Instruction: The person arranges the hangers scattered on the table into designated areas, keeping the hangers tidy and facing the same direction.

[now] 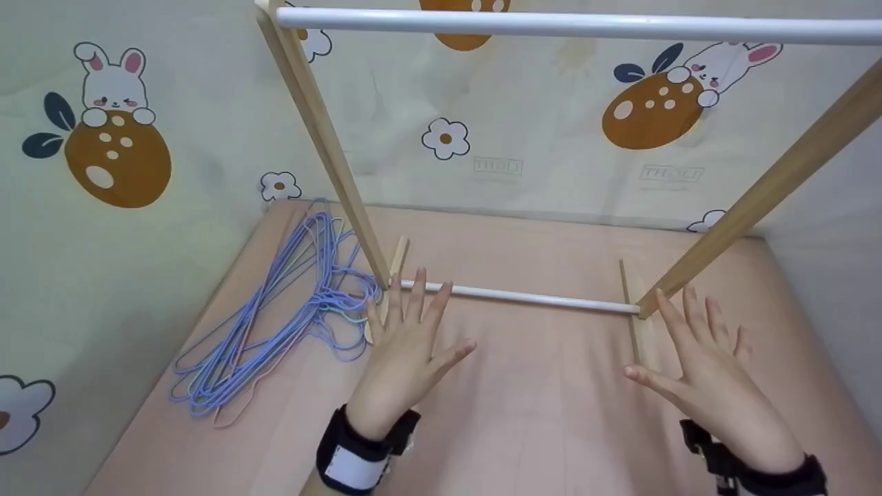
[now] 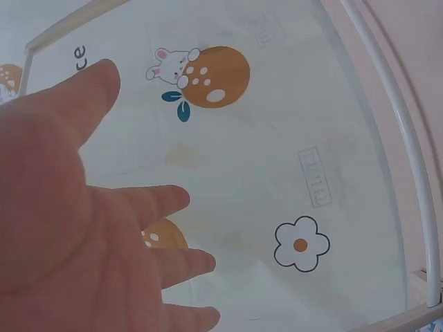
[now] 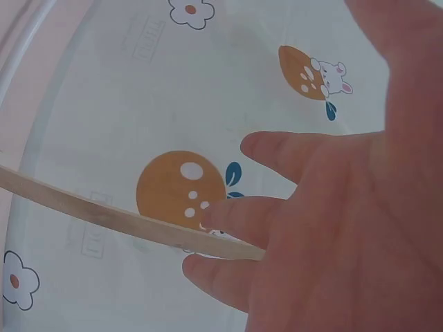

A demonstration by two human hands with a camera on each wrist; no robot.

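Note:
A wooden clothes rack stands on the pink surface [image 1: 537, 399], with two slanted wooden legs [image 1: 324, 138], a white top bar [image 1: 586, 26] and a white lower bar [image 1: 524, 297]. My left hand [image 1: 406, 344] hovers spread with straight fingers just in front of the lower bar's left end, holding nothing. My right hand [image 1: 703, 365] is spread the same way near the right leg's foot [image 1: 637, 324], also holding nothing. The wrist views show each palm [image 2: 62, 228] [image 3: 346, 228] with fingers extended toward the patterned wall. A pile of blue wire hangers [image 1: 275, 303] lies left of the rack.
A cream cloth with rabbit and flower prints [image 1: 482, 151] covers the back and left walls. A plain wall [image 1: 834, 227] closes the right side. Both wrists wear black straps [image 1: 358, 448].

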